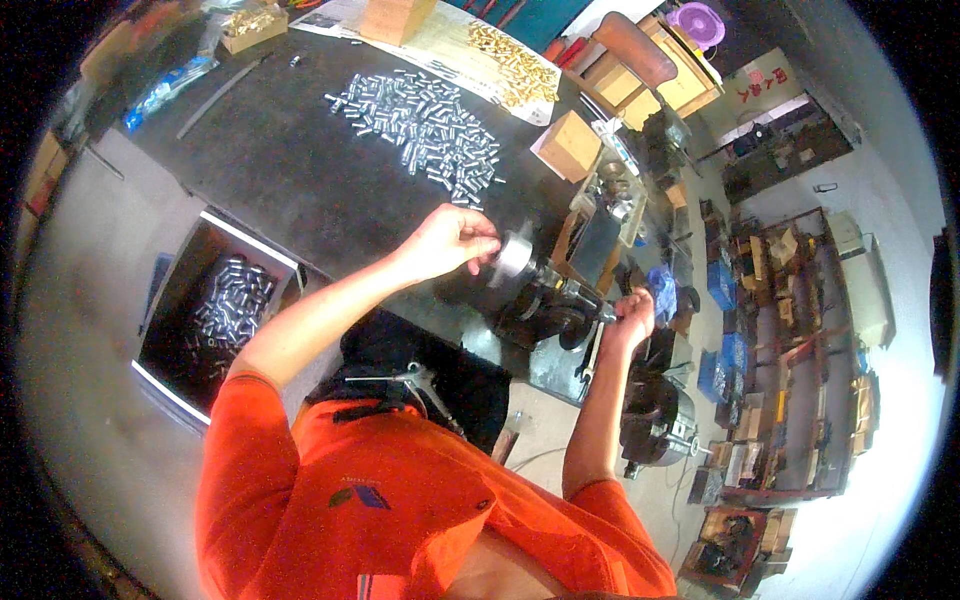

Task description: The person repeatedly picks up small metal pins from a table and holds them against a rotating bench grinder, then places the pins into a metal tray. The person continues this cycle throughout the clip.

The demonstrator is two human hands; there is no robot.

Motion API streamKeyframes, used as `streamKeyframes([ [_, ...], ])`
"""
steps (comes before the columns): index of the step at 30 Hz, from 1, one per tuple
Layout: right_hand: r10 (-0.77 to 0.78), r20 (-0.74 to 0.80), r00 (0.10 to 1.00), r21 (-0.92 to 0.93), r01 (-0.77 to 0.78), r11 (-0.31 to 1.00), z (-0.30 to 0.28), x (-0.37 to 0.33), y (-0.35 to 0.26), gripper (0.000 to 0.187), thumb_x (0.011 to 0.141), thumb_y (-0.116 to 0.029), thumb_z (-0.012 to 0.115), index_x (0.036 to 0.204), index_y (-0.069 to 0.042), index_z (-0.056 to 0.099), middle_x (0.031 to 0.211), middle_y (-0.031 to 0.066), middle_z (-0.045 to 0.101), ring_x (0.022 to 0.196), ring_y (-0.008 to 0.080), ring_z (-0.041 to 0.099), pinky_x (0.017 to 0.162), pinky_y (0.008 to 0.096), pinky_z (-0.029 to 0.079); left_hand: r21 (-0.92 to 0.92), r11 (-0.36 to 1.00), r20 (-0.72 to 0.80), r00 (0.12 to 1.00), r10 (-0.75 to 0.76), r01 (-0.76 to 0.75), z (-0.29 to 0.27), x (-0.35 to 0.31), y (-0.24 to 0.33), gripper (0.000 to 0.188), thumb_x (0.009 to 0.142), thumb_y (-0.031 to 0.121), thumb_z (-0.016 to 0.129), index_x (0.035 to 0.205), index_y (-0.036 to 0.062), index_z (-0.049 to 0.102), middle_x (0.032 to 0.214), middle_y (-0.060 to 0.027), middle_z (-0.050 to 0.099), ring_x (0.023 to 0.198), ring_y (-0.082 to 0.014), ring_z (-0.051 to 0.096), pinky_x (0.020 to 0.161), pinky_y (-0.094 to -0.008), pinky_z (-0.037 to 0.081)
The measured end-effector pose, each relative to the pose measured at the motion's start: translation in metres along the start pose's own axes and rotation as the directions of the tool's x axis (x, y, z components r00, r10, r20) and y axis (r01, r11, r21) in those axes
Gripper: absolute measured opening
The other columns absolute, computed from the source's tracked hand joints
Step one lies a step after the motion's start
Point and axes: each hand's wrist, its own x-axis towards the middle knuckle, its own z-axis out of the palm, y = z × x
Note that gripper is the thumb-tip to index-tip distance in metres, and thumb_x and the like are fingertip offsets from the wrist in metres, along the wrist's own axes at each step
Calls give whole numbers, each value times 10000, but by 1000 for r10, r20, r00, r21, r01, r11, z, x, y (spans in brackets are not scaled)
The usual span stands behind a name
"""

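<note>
My left hand (455, 243) is closed in a pinch, its fingertips against the front of a round silver chuck (514, 256). Whatever lies between those fingers is hidden. The chuck belongs to a small dark bench machine (560, 310) at the table's right edge. At the machine's other end my right hand (632, 316) is closed by its metal end piece, and the fingers cover what they grip. Beyond my left hand, many short silver metal pins (425, 125) are heaped on the dark tabletop (270, 150).
A box (160, 318) of similar silver parts stands below the table's left side. Brass-coloured pieces (515, 65) lie on paper at the back, near a wooden block (568, 146). An air gun (415, 385) lies near my lap. Loaded shelves (800, 350) stand at right.
</note>
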Motion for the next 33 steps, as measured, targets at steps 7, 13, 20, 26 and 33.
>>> streamKeyframes([
  [7, -31, 152, 988, 185, 3, 983, -25, -59, -38, 150, 823, -146, 433, 697, -81, 481, 537, -28, 326, 418, 64, 259, 371, 211, 197, 678, 733, -178, 955, 237, -55, 11, -4, 5, 308, 859, 236, 495, 657, 9, 544, 467, -59, 483, 449, -128, 520, 441, -295, 396],
  [13, 251, -26, 968, 98, -247, 964, -60, -73, 18, 142, 803, -183, 463, 725, -77, 515, 557, -30, 356, 421, 74, 270, 365, 219, 200, 558, 826, -229, 971, 61, 80, 8, -1, 0, 329, 828, 246, 502, 628, -13, 543, 567, -198, 514, 515, -343, 531, 494, -397, 403],
  [20, -377, 278, 884, -537, 468, 701, -48, 40, 82, 137, 761, -113, 502, 742, -28, 608, 588, 6, 508, 499, 100, 469, 447, 243, 363, 259, 954, -155, 981, -113, 151, 5, 3, -5, 385, 879, 317, 459, 680, -1, 547, 486, -12, 471, 379, -92, 471, 365, -245, 379],
  [26, -47, 106, 993, 160, 30, 987, 10, -28, -34, 94, 784, -120, 529, 707, -65, 528, 569, -48, 339, 466, 64, 296, 424, 207, 222, 89, 970, -173, 963, -207, 225, 8, 0, -9, 390, 870, 336, 457, 720, -11, 555, 520, -30, 488, 401, -104, 478, 397, -254, 392],
  [33, 113, 76, 991, 124, -122, 985, -54, -80, -11, 132, 799, -178, 485, 710, -84, 514, 523, -38, 342, 414, 69, 282, 359, 222, 193, 147, 967, -184, 967, -179, 207, 10, 1, -2, 381, 862, 317, 460, 684, -8, 547, 504, -22, 462, 385, -100, 456, 387, -255, 379],
])
